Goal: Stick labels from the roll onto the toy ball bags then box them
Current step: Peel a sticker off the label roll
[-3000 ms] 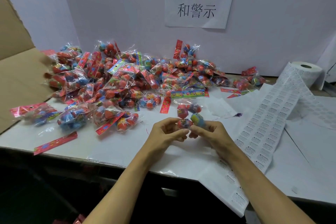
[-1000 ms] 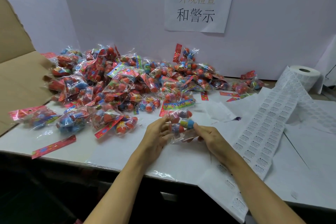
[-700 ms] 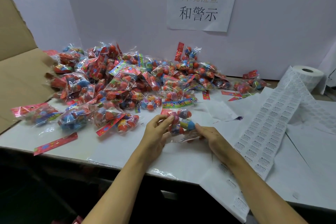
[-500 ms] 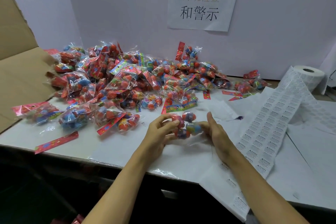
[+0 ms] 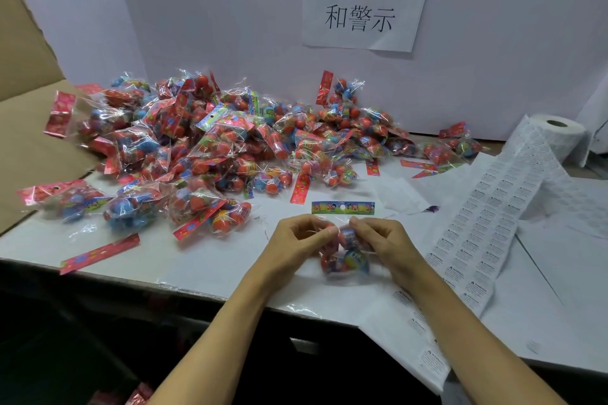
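Observation:
A clear toy ball bag (image 5: 345,258) with red and blue balls and a colourful header card lies on the white table (image 5: 214,260) near the front edge. My left hand (image 5: 296,240) pinches its left side and my right hand (image 5: 385,240) pinches its right side, fingers curled on the plastic. A large pile of bags (image 5: 210,145) covers the table's back left. The label roll (image 5: 556,135) stands at the right, with its label strip (image 5: 483,227) unrolled toward me.
An open cardboard box (image 5: 23,128) sits at the left edge. A paper sign (image 5: 365,0) hangs on the white back wall. Loose red header cards (image 5: 98,253) lie near the front left. Used backing paper (image 5: 414,345) hangs over the table's front edge.
Both hands have turned the bag so that its header card points away from me, and have drawn it a little nearer. The view has tilted slightly.

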### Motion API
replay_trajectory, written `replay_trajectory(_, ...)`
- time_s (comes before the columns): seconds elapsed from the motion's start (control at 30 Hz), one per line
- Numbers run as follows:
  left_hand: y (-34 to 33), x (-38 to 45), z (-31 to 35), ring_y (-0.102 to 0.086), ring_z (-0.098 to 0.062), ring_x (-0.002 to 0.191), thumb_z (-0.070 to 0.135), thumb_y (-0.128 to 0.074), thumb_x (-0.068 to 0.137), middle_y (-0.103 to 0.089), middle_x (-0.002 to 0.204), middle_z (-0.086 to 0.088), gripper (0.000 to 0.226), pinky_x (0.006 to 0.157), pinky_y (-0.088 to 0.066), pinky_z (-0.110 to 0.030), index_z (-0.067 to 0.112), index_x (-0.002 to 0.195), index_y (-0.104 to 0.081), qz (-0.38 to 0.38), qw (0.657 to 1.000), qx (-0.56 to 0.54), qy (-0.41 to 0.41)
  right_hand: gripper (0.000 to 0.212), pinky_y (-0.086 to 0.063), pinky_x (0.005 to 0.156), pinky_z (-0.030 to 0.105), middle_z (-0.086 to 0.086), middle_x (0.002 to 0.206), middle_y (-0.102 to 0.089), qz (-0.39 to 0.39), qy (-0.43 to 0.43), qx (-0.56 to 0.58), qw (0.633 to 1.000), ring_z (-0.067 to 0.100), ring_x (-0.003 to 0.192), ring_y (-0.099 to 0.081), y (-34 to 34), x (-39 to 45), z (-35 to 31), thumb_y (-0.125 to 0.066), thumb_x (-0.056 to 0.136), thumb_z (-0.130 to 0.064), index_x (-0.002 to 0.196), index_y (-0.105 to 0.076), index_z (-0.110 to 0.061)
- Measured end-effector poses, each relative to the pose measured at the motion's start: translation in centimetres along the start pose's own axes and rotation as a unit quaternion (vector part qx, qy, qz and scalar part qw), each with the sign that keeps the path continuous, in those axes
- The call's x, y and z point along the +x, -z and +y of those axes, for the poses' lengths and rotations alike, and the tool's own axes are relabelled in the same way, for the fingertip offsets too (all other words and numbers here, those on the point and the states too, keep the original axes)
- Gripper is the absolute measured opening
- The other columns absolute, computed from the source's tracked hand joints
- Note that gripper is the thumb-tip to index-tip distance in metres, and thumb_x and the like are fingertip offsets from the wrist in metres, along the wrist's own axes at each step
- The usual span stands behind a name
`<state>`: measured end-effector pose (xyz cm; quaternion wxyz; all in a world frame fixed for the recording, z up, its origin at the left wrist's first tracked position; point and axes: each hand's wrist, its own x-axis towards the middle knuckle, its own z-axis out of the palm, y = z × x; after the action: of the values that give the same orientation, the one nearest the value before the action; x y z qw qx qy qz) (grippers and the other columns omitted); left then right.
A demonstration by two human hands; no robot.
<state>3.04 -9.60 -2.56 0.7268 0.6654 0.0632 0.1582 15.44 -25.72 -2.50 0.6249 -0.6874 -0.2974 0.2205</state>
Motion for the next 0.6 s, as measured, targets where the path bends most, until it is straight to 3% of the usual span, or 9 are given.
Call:
replay_trajectory(0.13, 0.16, -0.02, 0.07, -0.067, -0.023, 0.074, 0.019, -0.073, 0.095, -0.073, 0.081, -0.016, 0.012, 0.070, -0.056, -0.032, 0.008, 0.091, -0.077, 0.003, 1.000, -0.007, -0.002, 0.040, -0.060, 0.083, 0.045, 0.012, 0.090, -0.077, -0.026, 0.010, -0.019, 0.999, 0.026, 0.089, -0.074, 0.13, -0.24, -0.30, -0.075, 0.078, -0.053, 0.089, -0.081, -0.016)
replay_trajectory(0.23, 0.06, 0.00, 0.05, -0.066, -0.024, 0.072, 0.016, -0.071, 0.096, -0.071, 0.079, -0.017, 0.015, 0.069, -0.056, -0.033, 0.002, 0.092, -0.074, 0.003, 1.000, -0.013, 0.000, 0.030, -0.060, 0.075, 0.031, 0.010, 0.088, -0.078, -0.035, 0.018, -0.012, 0.999, 0.023, 0.085, -0.075, 0.12, -0.43, -0.40, -0.075, 0.080, -0.044, 0.087, -0.082, -0.016)
replay_trajectory(0.37, -0.11, 0.00, 0.05, -0.065, -0.023, 0.069, 0.015, -0.069, 0.098, -0.069, 0.074, -0.013, 0.018, 0.070, -0.056, -0.034, -0.001, 0.089, -0.072, -0.003, 1.000, -0.013, 0.009, 0.027, -0.057, 0.065, 0.026, 0.011, 0.081, -0.077, -0.028, 0.022, 0.001, 0.999, 0.019, 0.074, -0.073, -0.06, -0.48, -0.41, -0.076, 0.079, -0.040, 0.083, -0.082, -0.014)
replay_trajectory(0.5, -0.17, 0.07, 0.13, -0.067, -0.021, 0.071, 0.015, -0.071, 0.096, -0.071, 0.076, -0.012, 0.011, 0.071, -0.060, -0.036, 0.008, 0.089, -0.076, 0.008, 1.000, -0.009, 0.023, 0.029, -0.059, 0.077, 0.051, 0.018, 0.086, -0.077, -0.019, 0.029, -0.002, 0.999, 0.037, 0.081, -0.073, -0.03, -0.48, -0.28, -0.076, 0.080, -0.040, 0.086, -0.082, -0.012)
replay_trajectory(0.6, -0.20, 0.05, 0.10, -0.069, -0.022, 0.074, 0.015, -0.072, 0.096, -0.072, 0.081, -0.013, 0.011, 0.071, -0.060, -0.033, 0.004, 0.094, -0.075, 0.011, 1.000, -0.010, 0.026, 0.031, -0.057, 0.083, 0.057, 0.020, 0.084, -0.076, -0.018, 0.027, 0.000, 0.999, 0.041, 0.081, -0.072, -0.01, -0.50, -0.22, -0.075, 0.082, -0.040, 0.087, -0.081, -0.009)
